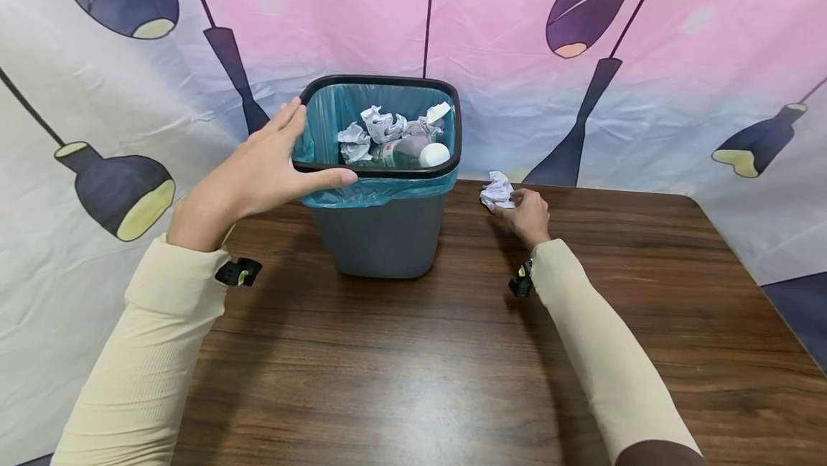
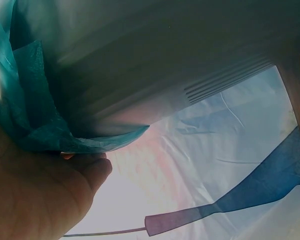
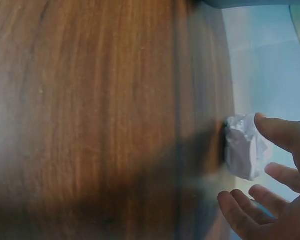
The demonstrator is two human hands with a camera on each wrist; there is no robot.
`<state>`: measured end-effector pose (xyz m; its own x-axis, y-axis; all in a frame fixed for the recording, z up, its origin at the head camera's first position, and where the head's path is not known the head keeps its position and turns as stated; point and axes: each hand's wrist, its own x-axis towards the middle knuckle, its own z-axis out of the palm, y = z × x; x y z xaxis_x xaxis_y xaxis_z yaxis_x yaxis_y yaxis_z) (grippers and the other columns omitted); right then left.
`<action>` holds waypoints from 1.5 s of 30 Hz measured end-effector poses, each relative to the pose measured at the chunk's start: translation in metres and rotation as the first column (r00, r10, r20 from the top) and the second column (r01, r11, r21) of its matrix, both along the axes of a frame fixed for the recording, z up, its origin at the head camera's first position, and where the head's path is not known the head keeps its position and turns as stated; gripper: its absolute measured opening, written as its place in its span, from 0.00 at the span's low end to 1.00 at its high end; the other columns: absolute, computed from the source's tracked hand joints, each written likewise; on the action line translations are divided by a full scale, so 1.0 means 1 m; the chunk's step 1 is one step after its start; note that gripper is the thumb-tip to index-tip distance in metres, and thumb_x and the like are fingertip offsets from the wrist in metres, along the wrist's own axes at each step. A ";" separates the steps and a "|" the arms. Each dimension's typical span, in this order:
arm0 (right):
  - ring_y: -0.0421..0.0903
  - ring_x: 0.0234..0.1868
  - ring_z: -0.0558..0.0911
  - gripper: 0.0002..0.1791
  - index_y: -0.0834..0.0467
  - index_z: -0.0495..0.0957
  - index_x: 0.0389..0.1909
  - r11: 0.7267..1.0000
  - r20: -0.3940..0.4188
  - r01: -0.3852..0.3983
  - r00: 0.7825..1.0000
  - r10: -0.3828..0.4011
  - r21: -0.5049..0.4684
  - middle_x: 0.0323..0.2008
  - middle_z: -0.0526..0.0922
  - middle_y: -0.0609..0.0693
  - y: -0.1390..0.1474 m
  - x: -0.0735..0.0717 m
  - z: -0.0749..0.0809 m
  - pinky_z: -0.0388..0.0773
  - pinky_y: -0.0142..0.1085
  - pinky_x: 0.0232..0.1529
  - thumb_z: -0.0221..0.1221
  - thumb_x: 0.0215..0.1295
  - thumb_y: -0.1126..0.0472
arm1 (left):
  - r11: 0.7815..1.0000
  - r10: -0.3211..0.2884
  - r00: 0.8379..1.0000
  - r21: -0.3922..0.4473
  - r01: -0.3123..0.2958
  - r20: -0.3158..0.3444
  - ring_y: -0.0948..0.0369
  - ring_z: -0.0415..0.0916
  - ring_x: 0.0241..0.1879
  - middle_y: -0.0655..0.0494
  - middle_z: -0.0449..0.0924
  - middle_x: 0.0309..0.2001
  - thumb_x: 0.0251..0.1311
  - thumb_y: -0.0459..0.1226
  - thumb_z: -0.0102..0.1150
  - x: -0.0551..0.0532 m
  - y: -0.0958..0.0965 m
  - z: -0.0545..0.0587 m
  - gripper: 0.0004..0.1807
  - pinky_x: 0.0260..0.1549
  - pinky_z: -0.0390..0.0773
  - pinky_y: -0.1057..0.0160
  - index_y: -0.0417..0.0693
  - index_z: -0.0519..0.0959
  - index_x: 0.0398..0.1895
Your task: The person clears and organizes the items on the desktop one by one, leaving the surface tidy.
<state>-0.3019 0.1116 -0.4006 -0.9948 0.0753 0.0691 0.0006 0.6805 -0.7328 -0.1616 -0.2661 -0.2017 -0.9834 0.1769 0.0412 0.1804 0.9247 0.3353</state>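
A grey trash bin with a black rim and a teal plastic liner stands on the table. My left hand rests at the bin's left front corner, thumb stretched along the front rim and fingers along the left side. In the left wrist view, the hand is against the liner's folded edge. To the right of the bin, a crumpled white paper ball lies near the table's back edge. My right hand is at this ball; in the right wrist view its thumb overlaps the paper and its fingers are spread apart.
Inside the bin are several crumpled papers and a clear plastic bottle with a white cap. The brown wooden table ends at a patterned cloth backdrop just behind the bin.
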 end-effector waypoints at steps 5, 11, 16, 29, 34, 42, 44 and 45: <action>0.64 0.62 0.74 0.31 0.69 0.77 0.60 1.000 -0.013 0.028 1.000 -0.028 -0.014 0.58 0.79 0.67 -0.001 -0.002 -0.006 0.67 0.56 0.64 0.69 0.63 0.53 | 1.000 -0.005 1.000 0.000 0.005 -0.004 0.54 0.22 0.79 0.56 0.21 0.81 0.57 0.74 0.52 0.000 0.001 0.000 0.66 0.73 0.38 0.36 0.46 0.31 0.81; 0.64 0.64 0.74 0.30 0.68 0.78 0.60 0.998 -0.019 0.052 0.998 -0.053 -0.045 0.59 0.79 0.65 0.001 -0.003 -0.008 0.68 0.54 0.65 0.69 0.64 0.53 | 1.000 -0.009 1.000 -0.001 0.009 -0.009 0.55 0.22 0.79 0.56 0.21 0.81 0.57 0.74 0.52 0.001 0.002 0.001 0.66 0.73 0.38 0.36 0.46 0.31 0.81; 0.65 0.65 0.72 0.28 0.67 0.79 0.60 0.996 0.010 0.071 0.997 -0.071 -0.046 0.60 0.79 0.65 0.003 -0.003 -0.009 0.68 0.55 0.66 0.69 0.65 0.54 | 1.000 -0.007 1.000 -0.001 0.007 -0.005 0.55 0.22 0.79 0.57 0.21 0.80 0.57 0.74 0.52 0.002 0.003 0.001 0.66 0.73 0.38 0.35 0.46 0.31 0.81; 0.64 0.63 0.74 0.22 0.70 0.83 0.53 0.988 -0.040 0.119 0.992 -0.123 -0.102 0.56 0.80 0.68 0.007 -0.004 -0.007 0.72 0.51 0.63 0.69 0.63 0.58 | 1.000 -0.012 1.000 0.005 0.012 -0.012 0.54 0.23 0.80 0.55 0.22 0.81 0.57 0.73 0.53 0.002 0.003 0.002 0.66 0.73 0.39 0.36 0.45 0.32 0.81; 0.64 0.62 0.75 0.22 0.71 0.83 0.51 0.988 -0.076 0.114 0.990 -0.122 -0.105 0.55 0.82 0.67 0.009 -0.005 -0.004 0.72 0.50 0.63 0.70 0.63 0.59 | 1.000 -0.006 1.000 0.004 0.006 -0.007 0.54 0.23 0.80 0.55 0.21 0.81 0.57 0.74 0.53 0.002 0.002 0.002 0.66 0.73 0.39 0.36 0.45 0.31 0.81; 0.62 0.58 0.78 0.21 0.70 0.84 0.50 0.988 -0.137 0.100 0.984 -0.116 -0.122 0.51 0.84 0.66 0.008 -0.004 0.011 0.74 0.49 0.61 0.71 0.62 0.59 | 1.000 -0.002 1.000 0.001 0.002 -0.001 0.54 0.23 0.80 0.54 0.21 0.81 0.57 0.74 0.53 0.001 0.001 0.001 0.66 0.73 0.40 0.35 0.45 0.31 0.81; 0.61 0.56 0.79 0.21 0.69 0.85 0.51 0.986 -0.150 0.093 0.982 -0.113 -0.138 0.50 0.84 0.65 0.006 -0.003 0.017 0.74 0.48 0.60 0.71 0.62 0.58 | 1.000 -0.001 1.000 0.000 0.001 -0.002 0.54 0.23 0.80 0.54 0.21 0.81 0.57 0.74 0.52 0.001 0.001 0.001 0.66 0.73 0.40 0.36 0.45 0.31 0.81; 0.61 0.56 0.79 0.21 0.69 0.85 0.51 0.985 -0.158 0.091 0.981 -0.114 -0.144 0.50 0.85 0.65 0.006 -0.002 0.020 0.75 0.48 0.60 0.71 0.62 0.58 | 1.000 -0.001 1.000 -0.001 0.001 -0.002 0.54 0.23 0.80 0.54 0.21 0.81 0.57 0.74 0.52 0.001 0.001 0.001 0.66 0.73 0.40 0.35 0.45 0.31 0.81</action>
<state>-0.3040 0.1173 -0.3801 -0.9570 0.1958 0.2141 -0.0638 0.5778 -0.8137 -0.1611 -0.2656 -0.2010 -0.9830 0.1783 0.0427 0.1822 0.9248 0.3339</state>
